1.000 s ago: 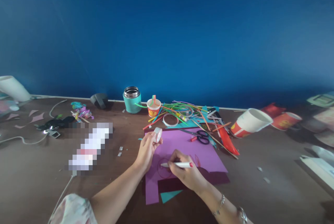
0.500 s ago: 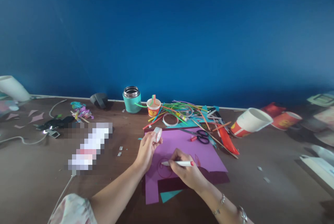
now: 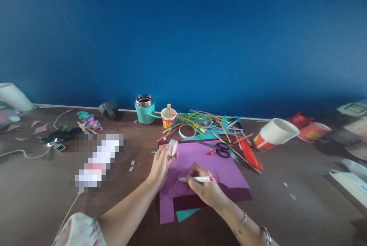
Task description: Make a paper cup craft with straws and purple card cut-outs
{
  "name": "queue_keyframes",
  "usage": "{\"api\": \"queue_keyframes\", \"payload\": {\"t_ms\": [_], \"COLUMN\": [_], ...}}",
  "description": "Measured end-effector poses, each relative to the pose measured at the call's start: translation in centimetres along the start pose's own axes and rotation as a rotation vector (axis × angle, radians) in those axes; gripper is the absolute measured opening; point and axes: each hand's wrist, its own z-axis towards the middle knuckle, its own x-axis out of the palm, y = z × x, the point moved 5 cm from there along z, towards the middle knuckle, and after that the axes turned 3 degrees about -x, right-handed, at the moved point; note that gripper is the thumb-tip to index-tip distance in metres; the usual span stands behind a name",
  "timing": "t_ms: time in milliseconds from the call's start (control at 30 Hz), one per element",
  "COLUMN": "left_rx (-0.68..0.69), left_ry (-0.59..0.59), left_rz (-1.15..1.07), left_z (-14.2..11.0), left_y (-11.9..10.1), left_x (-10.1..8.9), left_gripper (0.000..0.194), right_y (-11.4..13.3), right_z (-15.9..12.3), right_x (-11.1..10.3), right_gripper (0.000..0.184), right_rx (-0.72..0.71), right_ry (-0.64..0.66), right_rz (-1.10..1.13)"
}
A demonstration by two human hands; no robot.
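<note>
My right hand is closed around a white marker with a red end, whose tip rests inside a red circle drawn on the purple paper. A small shape shows within that circle, and a red pointed outline lies to its right, beyond my fingers. At the paper's left side, my left hand grips a small roll of tape between thumb and fingers. Black-handled scissors and a red marker cap lie on the far right part of the sheet.
Behind the paper spreads a pile of coloured pipe cleaners. A turquoise thermos jar and a small paper cup stand beside it. To the right are a tilted white-and-red cup and a red strip. A pixelated object lies left.
The marker tip has shifted very slightly to the right inside the circle. My left hand and the roll of tape have stayed in place.
</note>
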Motion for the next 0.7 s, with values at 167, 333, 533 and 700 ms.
{"api": "queue_keyframes", "payload": {"t_ms": [167,333,533,700], "left_rx": [-0.003,0.0,0.001,-0.001], "left_ry": [-0.008,-0.012,-0.029,-0.03], "left_rz": [0.004,0.004,-0.007,-0.012], "left_z": [0.0,0.0,0.1,0.1], "left_y": [0.1,0.1,0.2,0.2], "left_x": [-0.1,-0.2,-0.4,-0.4], "left_gripper": [0.022,0.023,0.024,0.023], "right_y": [0.2,-0.2,-0.8,-0.7], "right_z": [-0.1,-0.2,-0.1,-0.1], "right_x": [-0.7,-1.5,-1.3,-1.4], "right_gripper": [0.016,0.013,0.013,0.012], "right_rx": [-0.032,-0.01,0.034,0.03], "right_ry": [-0.08,-0.144,-0.134,-0.14], "right_rz": [0.04,0.076,0.036,0.029]}}
